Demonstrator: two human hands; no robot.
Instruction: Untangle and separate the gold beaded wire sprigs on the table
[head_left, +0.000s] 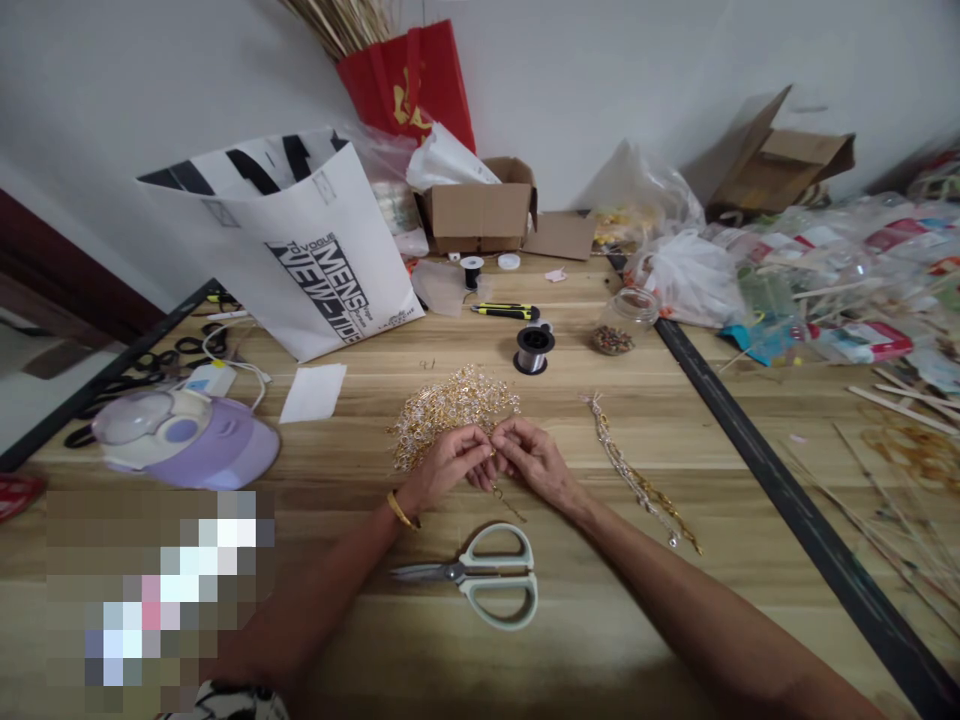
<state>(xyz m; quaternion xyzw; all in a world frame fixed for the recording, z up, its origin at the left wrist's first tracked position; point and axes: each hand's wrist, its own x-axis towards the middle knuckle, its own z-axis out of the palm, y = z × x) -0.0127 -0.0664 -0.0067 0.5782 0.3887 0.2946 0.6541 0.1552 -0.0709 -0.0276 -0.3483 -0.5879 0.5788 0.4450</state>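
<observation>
My left hand point(454, 462) and my right hand point(531, 458) meet fingertip to fingertip over the table. Both pinch a thin gold chain point(511, 507), whose loose end hangs below the fingers; the exact part between the fingertips is too small to make out. Just behind my left hand lies a heap of gold and silver chains point(450, 400). A pair of scissors point(480, 577) with pale handles rests in front of my hands, blades pointing left. To the right of my right hand, a bundle of silver and gold chains point(637, 475) is stretched out, gathered at its far end.
Beyond the heap stand a wire spool point(533, 352), a yellow-black utility knife point(504, 311) and a glass jar point(624, 322). At left are a purple device point(187, 437), white paper point(313, 392) and a white bag point(300, 260). Plastic bags point(686, 275) crowd the right.
</observation>
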